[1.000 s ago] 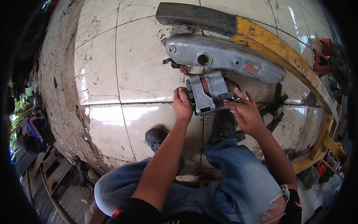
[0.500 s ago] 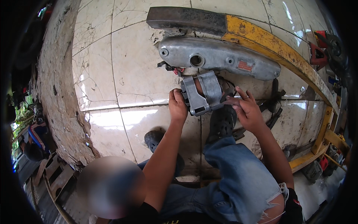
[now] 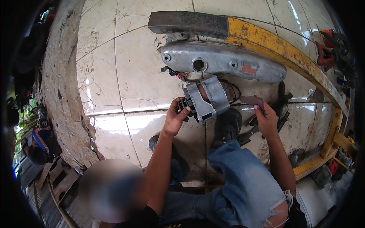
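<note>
Currently, tiled floor (image 3: 144,76) bears long grey casing (image 3: 216,59); near it, motor housing (image 3: 218,93), dark end (image 3: 189,102) gripped by left hand (image 3: 175,118). Right hand (image 3: 266,118) pinches thin brown strip (image 3: 251,100), apart from housing. Advisable: steady left grip, strip kept flat.

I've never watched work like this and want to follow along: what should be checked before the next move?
1. Left hand on the unit's left end: ok.
2. Right hand pinching the brown sheet: ok.
3. Sheet apart from the unit's metal body: ok.
4. Wires well away from the sheet: not ok, they loop close to its tip.
5. Unit supported underneath: cannot tell, its underside is hidden.
</note>
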The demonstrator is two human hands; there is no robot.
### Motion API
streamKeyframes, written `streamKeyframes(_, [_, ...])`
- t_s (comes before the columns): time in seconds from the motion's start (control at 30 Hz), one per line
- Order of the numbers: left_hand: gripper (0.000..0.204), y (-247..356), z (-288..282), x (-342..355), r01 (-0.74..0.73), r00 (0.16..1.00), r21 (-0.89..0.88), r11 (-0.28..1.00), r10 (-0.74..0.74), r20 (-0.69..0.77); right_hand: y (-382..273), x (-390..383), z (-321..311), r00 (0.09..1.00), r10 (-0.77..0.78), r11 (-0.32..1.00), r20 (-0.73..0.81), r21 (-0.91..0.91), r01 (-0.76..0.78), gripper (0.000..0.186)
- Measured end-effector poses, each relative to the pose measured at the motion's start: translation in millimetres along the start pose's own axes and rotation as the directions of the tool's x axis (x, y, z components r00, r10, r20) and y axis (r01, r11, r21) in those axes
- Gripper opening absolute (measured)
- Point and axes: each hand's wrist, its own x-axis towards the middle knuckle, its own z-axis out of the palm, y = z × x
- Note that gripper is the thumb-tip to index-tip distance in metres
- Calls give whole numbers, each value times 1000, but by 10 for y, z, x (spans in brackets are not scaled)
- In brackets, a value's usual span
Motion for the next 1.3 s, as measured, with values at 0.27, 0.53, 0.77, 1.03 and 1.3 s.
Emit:
streamKeyframes(0.27, [49, 141, 25, -136, -126, 991, 108, 986, 131, -37, 31, -46, -4, 982, -187, 973, 26, 146, 181, 29])
streamKeyframes(0.53, [47, 413, 66, -161, -36, 976, 203, 978, 78, -204, -69, -38, 66, 985, -172, 976, 21, 140, 168, 29])
streamKeyframes(0.77, [55, 944, 163, -321, -57, 928, 786, 616, 323, -185, 15, -68, 84, 989, -150, 978, 10, 149, 147, 29])
streamKeyframes(1.03, [53, 1178, -157, -305, -35, 908, 869, 494, 379, -179, 72, -84, 79, 989, -147, 976, -5, 160, 146, 29])
streamKeyframes(1.3, [55, 1352, -631, -219, 44, 847, 912, 409, 469, -251, -74, -85, 29, 983, -183, 981, 0, 65, 182, 29])
